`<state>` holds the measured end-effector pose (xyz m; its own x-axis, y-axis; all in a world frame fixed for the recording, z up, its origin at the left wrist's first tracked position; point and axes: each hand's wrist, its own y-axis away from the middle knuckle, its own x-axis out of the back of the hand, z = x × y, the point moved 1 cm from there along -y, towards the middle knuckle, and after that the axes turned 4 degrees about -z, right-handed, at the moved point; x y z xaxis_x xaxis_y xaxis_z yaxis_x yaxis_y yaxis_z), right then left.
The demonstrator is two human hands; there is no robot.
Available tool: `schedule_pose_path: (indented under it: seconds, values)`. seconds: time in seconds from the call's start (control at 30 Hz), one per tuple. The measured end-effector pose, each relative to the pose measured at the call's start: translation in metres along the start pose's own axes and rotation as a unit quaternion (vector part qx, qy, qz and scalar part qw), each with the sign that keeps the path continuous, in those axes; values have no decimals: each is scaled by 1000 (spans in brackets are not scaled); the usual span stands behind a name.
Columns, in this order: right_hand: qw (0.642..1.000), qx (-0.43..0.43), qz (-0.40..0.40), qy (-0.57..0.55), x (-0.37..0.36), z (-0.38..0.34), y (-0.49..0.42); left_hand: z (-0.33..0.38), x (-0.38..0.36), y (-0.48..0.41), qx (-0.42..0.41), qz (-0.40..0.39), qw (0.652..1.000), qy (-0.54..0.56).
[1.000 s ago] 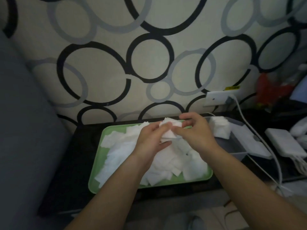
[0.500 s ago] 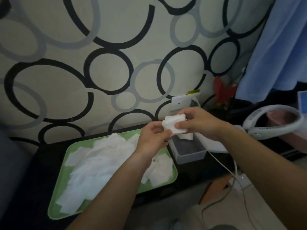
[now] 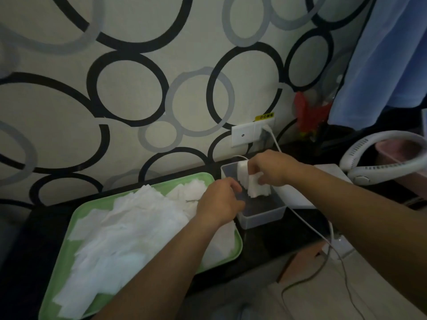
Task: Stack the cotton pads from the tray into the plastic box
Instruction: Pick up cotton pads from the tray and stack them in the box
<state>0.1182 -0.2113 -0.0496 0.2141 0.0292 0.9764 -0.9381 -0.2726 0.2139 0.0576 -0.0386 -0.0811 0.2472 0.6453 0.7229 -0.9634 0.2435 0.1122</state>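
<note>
Now, early going here! The right hand (image 3: 270, 170) pinches a bundle of pads (image 3: 257, 189) between thumb and curled fingers, holding it on edge inside the plastic box (image 3: 261, 217), just beside a white stack (image 3: 241, 168) at the far end, likely pads already in. Most of the box floor shows bare. The left hand (image 3: 219, 202) sits at the box's left rim, fingers curled; whether they grip it, I cannot tell. On the green tray (image 3: 76, 218) a big loose heap of cotton pads (image 3: 129, 227) waits on the dark counter (image 3: 265, 241). I'd say the bulk of the job lies ahead.

Dark counter (image 3: 265, 248) with tray (image 3: 196, 179), box (image 3: 261, 218) (adjacent)
</note>
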Motion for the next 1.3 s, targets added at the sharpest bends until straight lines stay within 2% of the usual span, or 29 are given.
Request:
schedule_pose_path:
  seconds: [0.1,0.17,0.4,0.57,0.73,0.87,0.97,1.03,1.1,1.3]
  values:
    - [996,23,42,76,-1,-2,-4,-2,0,-2,-3,-7,1000,14]
    - [994,37,59,86,-2,-3,-7,-4,-1,-3,-6,-12,1000,25]
    - [994,7,48,94,-13,-3,-6,-8,-3,-6,-10,-21,999,42]
    - [999,-25,21,-2,-2,-4,6,-9,6,2,-9,-23,996,90]
    - [996,-16,62,-58,22,-23,30,-20,40,25,-4,12,990,137]
    - [964,31,109,-242,27,-68,51,-38,71,58,22,40,984,172]
    - [952,46,80,-291,15,-106,58,-57,89,85,49,62,980,184]
    - [967,29,12,-253,-4,-121,55,-70,95,99,65,74,977,191]
    - [986,10,-33,-165,-25,-129,52,-83,96,110,81,82,973,198]
    - [998,-23,-46,-26,-45,-135,60,-95,90,114,65,85,977,185]
